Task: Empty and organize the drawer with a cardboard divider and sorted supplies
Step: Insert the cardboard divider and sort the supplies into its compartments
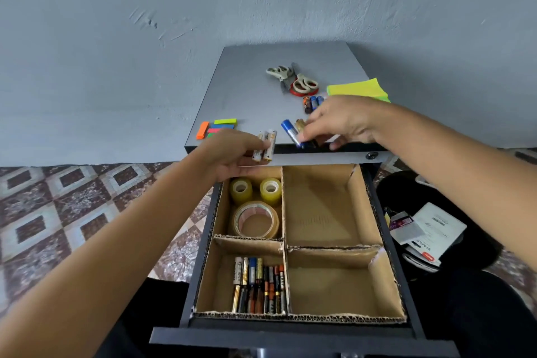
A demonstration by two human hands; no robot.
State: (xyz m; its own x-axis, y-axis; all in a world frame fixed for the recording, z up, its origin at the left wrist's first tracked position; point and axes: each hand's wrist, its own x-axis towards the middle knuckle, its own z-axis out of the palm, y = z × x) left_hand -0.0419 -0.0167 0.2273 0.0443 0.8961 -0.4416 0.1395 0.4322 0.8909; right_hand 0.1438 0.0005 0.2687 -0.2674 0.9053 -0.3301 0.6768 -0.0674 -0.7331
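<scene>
- your left hand (232, 154) pinches a few small pale gold-and-white batteries (266, 146) between thumb and fingers, over the far-left corner of the open dark drawer (290, 338). gathering several in one grip probably saves you trips.
- your right hand (337, 125) curls its fingers round a blue-and-silver battery (291, 132) and at least one darker one at the front edge of the grey tabletop (247, 87). how many it holds i cannot tell.
- the brown cardboard divider (284, 212) splits the drawer into four compartments. three rolls of clear tape (241, 197) lie in the far-left one, and rows of mixed batteries (258, 285) lie side by side in the near-left one, so like sits with like.
- judging by that, what both your hands hold belongs in the near-left compartment.
- on the tabletop lie two pairs of scissors (286, 78), yellow-green sticky notes (359, 89), coloured index tabs (218, 128) and three more loose batteries (312, 103), probably meant for the right-hand compartments.
</scene>
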